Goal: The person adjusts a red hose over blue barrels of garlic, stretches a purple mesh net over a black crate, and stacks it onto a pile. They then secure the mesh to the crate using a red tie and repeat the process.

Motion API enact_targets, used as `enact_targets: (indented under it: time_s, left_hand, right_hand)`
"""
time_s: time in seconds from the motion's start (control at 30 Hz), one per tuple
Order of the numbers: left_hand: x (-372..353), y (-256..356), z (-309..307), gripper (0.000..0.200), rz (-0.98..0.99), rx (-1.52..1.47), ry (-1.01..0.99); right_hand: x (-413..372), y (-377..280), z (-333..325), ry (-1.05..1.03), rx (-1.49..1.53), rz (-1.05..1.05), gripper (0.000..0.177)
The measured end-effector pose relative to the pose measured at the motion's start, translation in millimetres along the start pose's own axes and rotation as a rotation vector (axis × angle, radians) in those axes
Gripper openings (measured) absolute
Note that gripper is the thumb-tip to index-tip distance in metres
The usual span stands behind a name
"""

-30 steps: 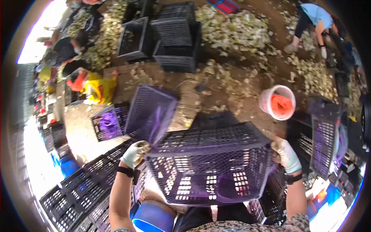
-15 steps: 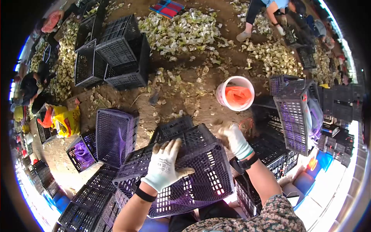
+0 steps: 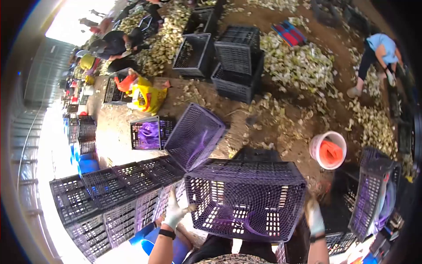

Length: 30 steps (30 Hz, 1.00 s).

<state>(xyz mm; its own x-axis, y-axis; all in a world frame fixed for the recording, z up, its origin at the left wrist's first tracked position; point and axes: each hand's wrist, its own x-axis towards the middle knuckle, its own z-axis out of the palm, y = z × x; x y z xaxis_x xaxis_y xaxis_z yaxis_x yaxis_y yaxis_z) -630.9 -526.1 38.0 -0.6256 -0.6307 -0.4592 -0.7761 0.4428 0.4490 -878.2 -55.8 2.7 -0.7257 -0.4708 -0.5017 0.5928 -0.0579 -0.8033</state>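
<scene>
A black crate (image 3: 246,202) lined with purple netting stands tilted at the person's lap, its open side facing up toward me. At its left side is my left hand (image 3: 175,212), in a white glove, with thumb and fingers spread and nothing in it. My right hand (image 3: 314,215), gloved too, is at the crate's right edge; its fingers are blurred, so whether it grips the edge is unclear. Another netted crate (image 3: 195,136) leans on its corner just behind, on the left. Beside that sits a small crate (image 3: 149,134) holding purple netting.
A row of stacked crates (image 3: 110,193) runs along the left. At right are a white bucket (image 3: 314,147) with an orange bag and a netted crate (image 3: 373,193). Farther off are stacked crates (image 3: 237,53), garlic heaps (image 3: 299,66), a yellow bag (image 3: 149,97) and co-workers, one in blue (image 3: 383,46).
The view has swung left. The netted crate has turned from slanted to nearly level. My left hand has gone from over its rim to its left side; my right hand has lowered to its right edge.
</scene>
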Motion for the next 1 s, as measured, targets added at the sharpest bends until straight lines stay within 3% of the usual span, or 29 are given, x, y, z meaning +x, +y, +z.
enact_targets:
  time_s: [0.03, 0.1, 0.13, 0.2, 0.23, 0.27, 0.3, 0.4, 0.47, 0.53, 0.57, 0.6, 0.67, 0.77, 0.8, 0.9, 1.0]
  left_hand:
    - [-9, -43, 12, 0.118, -0.15, -0.001, -0.224]
    - [-24, -85, 48, 0.103, -0.081, -0.035, -0.388]
    - [-24, -94, 59, 0.096, -0.01, -0.045, -0.372]
    - [-18, -66, 39, 0.073, -0.17, -0.147, -0.633]
    - [-19, -53, 17, 0.054, -0.183, -0.061, -0.568]
    - [-26, -13, -20, 0.052, -0.235, -0.111, -0.494]
    - [-35, -14, -35, 0.052, -0.228, -0.12, -0.493]
    - [-35, -34, -84, 0.051, -0.317, -0.958, -0.296]
    - [-14, -52, -99, 0.054, -0.235, -1.013, -0.183]
    - [20, -70, -105, 0.051, -0.284, -1.158, -0.204]
    - [33, -54, -110, 0.043, -0.228, -1.196, -0.111]
    - [51, -61, -111, 0.04, -0.312, -1.164, -0.118]
    - [98, -98, -90, 0.035, -0.201, -1.129, -0.005]
    - [131, -94, -83, 0.024, -0.365, -1.158, 0.037]
    - [138, -99, -77, 0.024, -0.367, -1.161, 0.016]
    - [158, -119, -55, 0.021, -0.438, -1.16, 0.065]
    - [181, -165, -18, 0.021, -0.554, -1.205, -0.012]
  right_hand:
    - [-27, 31, -15, -0.029, -0.127, 0.123, 0.055]
    - [-47, 24, 31, 0.09, -0.266, 0.079, 0.075]
    - [-57, 19, 55, 0.151, -0.336, 0.063, 0.086]
    - [-50, -22, 81, 0.144, -0.23, 0.145, 0.09]
    - [-44, -48, 94, 0.097, -0.261, 0.149, 0.092]
    - [-30, -77, 105, -0.031, -0.46, 0.078, 0.096]
    - [-15, -96, 120, -0.085, -0.546, -0.057, 0.099]
    - [28, -154, 187, -0.191, -0.666, -0.424, 0.093]
    - [52, -156, 225, -0.028, -0.245, -0.422, 0.073]
    - [49, -148, 241, 0.037, -0.13, -0.427, 0.066]
    - [51, -141, 247, 0.075, -0.007, -0.439, 0.06]
    - [46, -120, 249, 0.095, 0.121, -0.351, 0.059]
    - [26, -82, 253, 0.166, 0.056, -0.211, 0.059]
    - [-3, -4, 230, 0.278, 0.041, -0.062, 0.052]
    - [-14, 27, 217, 0.306, -0.003, -0.073, 0.058]
    - [-49, 64, 206, 0.454, 0.04, 0.053, 0.058]
    - [-78, 92, 194, 0.632, -0.067, 0.238, 0.05]
